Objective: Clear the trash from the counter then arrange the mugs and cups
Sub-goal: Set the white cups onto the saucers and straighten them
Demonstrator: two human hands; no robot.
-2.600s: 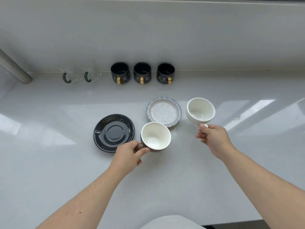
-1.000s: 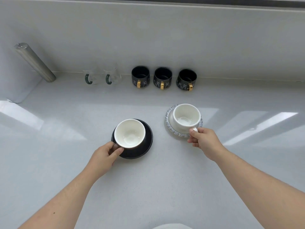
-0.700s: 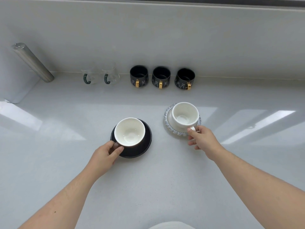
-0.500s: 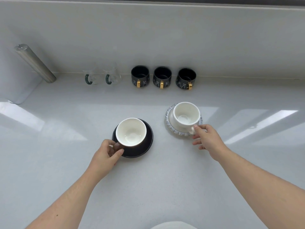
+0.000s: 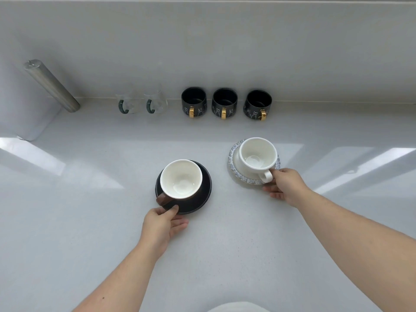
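A brown cup with a white inside (image 5: 181, 179) stands on a black saucer (image 5: 203, 199) at the counter's middle. My left hand (image 5: 164, 224) pinches the saucer's near rim, thumb on top, just below the cup's brown handle. To the right, a white cup (image 5: 257, 154) sits on a blue-rimmed saucer (image 5: 236, 172). My right hand (image 5: 286, 185) grips that saucer's near right rim, its thumb beside the cup's handle. Both cups are empty and upright.
Along the back wall stand two glass mugs with green handles (image 5: 126, 104) and three black mugs with gold handles (image 5: 194, 102). A slanted metal pole (image 5: 51, 86) rises at the far left. The white counter (image 5: 225, 255) stretches in front.
Both cups were set down on their saucers. My hands have since let go of the cup handles and shifted back onto the near rims of the saucers.
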